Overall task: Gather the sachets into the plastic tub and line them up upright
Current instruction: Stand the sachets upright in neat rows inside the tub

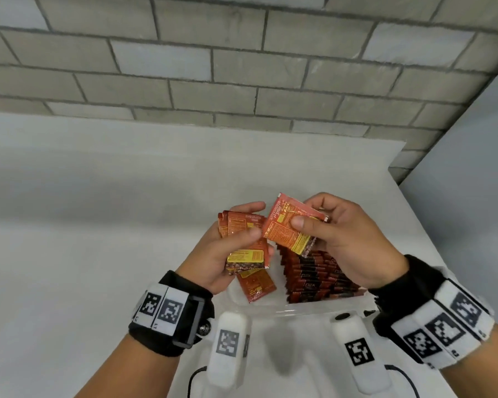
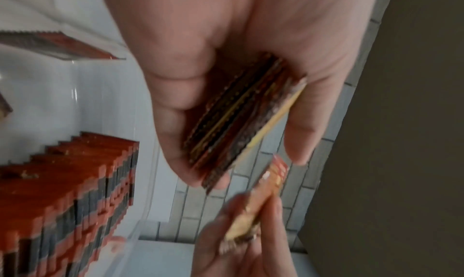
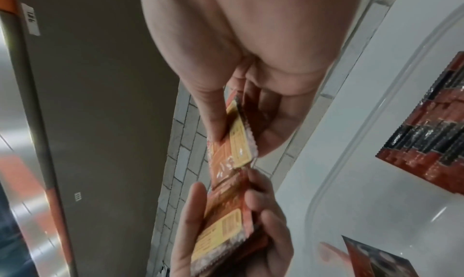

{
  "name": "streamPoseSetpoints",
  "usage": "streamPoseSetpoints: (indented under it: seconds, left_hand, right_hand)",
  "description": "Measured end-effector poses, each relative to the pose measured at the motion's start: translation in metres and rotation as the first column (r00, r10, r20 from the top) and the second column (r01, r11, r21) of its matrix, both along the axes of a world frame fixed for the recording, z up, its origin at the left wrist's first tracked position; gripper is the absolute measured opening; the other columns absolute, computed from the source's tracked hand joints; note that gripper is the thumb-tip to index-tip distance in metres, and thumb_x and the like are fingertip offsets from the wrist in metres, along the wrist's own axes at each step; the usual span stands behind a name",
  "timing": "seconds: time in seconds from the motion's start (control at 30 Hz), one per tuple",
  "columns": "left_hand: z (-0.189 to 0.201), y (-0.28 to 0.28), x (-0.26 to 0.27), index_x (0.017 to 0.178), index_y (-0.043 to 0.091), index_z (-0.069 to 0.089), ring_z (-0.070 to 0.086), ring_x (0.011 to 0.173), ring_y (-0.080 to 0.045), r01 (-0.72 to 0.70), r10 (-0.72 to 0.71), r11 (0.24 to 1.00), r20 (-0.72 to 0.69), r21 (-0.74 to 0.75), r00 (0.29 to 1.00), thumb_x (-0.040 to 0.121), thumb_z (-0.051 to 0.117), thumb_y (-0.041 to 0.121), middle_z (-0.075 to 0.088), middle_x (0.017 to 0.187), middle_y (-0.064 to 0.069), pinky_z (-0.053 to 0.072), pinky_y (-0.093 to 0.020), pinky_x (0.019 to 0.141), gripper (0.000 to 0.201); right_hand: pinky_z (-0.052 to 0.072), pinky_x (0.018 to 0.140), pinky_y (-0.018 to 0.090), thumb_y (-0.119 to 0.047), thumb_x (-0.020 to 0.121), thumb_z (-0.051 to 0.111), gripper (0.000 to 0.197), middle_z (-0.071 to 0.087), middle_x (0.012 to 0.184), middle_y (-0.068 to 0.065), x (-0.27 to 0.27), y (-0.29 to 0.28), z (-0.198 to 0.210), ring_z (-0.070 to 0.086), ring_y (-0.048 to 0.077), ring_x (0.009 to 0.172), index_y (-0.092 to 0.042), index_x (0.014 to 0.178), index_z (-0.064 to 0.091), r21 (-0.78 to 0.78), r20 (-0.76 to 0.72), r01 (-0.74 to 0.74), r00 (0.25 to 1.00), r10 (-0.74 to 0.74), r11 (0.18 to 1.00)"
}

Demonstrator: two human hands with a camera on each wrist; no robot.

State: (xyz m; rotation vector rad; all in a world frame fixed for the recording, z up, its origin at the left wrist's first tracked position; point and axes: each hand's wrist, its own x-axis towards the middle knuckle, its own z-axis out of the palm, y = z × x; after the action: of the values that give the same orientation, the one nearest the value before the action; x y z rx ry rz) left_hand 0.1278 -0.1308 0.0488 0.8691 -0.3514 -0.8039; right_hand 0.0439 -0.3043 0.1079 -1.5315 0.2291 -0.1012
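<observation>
Sorting step: left hand [image 1: 227, 254] gripping a sachet stack [image 1: 246, 239], right hand [image 1: 337, 239] pinching one sachet [image 1: 288, 228] above the plastic tub [image 1: 270, 307], beside upright rows [image 1: 319, 277]. Next, probably: squaring, then lowering upright.

Head camera looks down from above at the tub [image 1: 273, 310] on the table; both wrist cameras sit close, looking along the palms, sharing the sachet row [image 2: 75, 192].

sachet print [image 1: 286, 229] blurred, tub [image 1: 296, 311] partly hidden
</observation>
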Motion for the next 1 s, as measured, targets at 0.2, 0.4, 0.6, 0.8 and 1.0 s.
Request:
streamPoseSetpoints:
  seconds: [0.2, 0.4, 0.6, 0.8, 1.0]
  left_hand:
    - [0.006, -0.022, -0.016, 0.108, 0.017, 0.064, 0.068, 0.075, -0.029, -0.072, 0.071, 0.997, 0.052, 0.020, 0.996, 0.071, 0.067, -0.001, 0.070, 0.094, -0.016, 0.058, -0.038, 0.070, 0.041]
    - [0.007, -0.021, -0.014, 0.114, 0.014, 0.064, 0.068, 0.072, -0.030, -0.061, 0.058, 0.997, -0.067, -0.039, 0.996, 0.058, 0.088, 0.042, 0.068, 0.094, -0.017, 0.059, -0.040, 0.069, 0.067]
    - [0.015, -0.020, -0.009, 0.113, 0.011, 0.063, 0.068, 0.085, -0.029, -0.114, 0.112, 0.992, -0.041, -0.050, 0.993, 0.069, 0.074, 0.005, 0.068, 0.102, -0.016, 0.058, -0.039, 0.070, 0.045]
    - [0.016, -0.017, -0.002, 0.114, 0.012, 0.060, 0.067, 0.093, -0.030, -0.161, 0.161, 0.986, -0.001, -0.040, 0.987, 0.069, 0.058, -0.007, 0.069, 0.104, -0.013, 0.058, -0.038, 0.072, 0.049]
    - [0.015, -0.025, -0.004, 0.126, 0.007, 0.054, 0.066, 0.096, -0.034, -0.107, 0.107, 0.993, 0.008, 0.044, 0.994, 0.072, 0.064, 0.001, 0.068, 0.107, -0.019, 0.057, -0.042, 0.077, 0.055]
  right_hand:
    - [0.048, 0.059, 0.029, -0.028, 0.072, 0.069, 0.025, 0.067, 0.076, 0.006, -0.005, 0.001, -0.005, 0.061, 0.017, 0.065, -0.010, 0.083, 0.055, -0.036, -0.011, 0.068, 0.998, -0.068, 0.997]
    - [0.049, 0.070, 0.019, -0.009, 0.079, 0.073, 0.015, 0.064, 0.086, -0.004, -0.006, -0.004, 0.001, 0.061, 0.007, 0.078, -0.015, 0.077, 0.059, -0.305, 0.266, 0.166, 0.960, -0.083, 0.938]
    - [0.024, 0.101, 0.004, -0.010, 0.080, 0.059, 0.029, 0.050, 0.127, -0.021, -0.003, -0.004, -0.007, 0.038, 0.000, 0.123, -0.035, 0.089, 0.072, -0.768, 0.236, 0.041, 0.946, 0.222, 0.640]
    - [0.049, 0.081, 0.020, -0.022, 0.087, 0.065, 0.026, 0.059, 0.111, -0.016, 0.000, -0.002, -0.002, 0.059, 0.001, 0.101, -0.033, 0.110, 0.058, -0.487, 0.088, 0.080, 0.995, -0.042, 0.870]
    - [0.038, 0.095, 0.012, -0.024, 0.088, 0.065, 0.047, 0.050, 0.121, -0.020, 0.000, -0.005, 0.001, 0.046, -0.004, 0.114, -0.045, 0.127, 0.047, -0.774, 0.163, 0.012, 0.970, 0.181, 0.633]
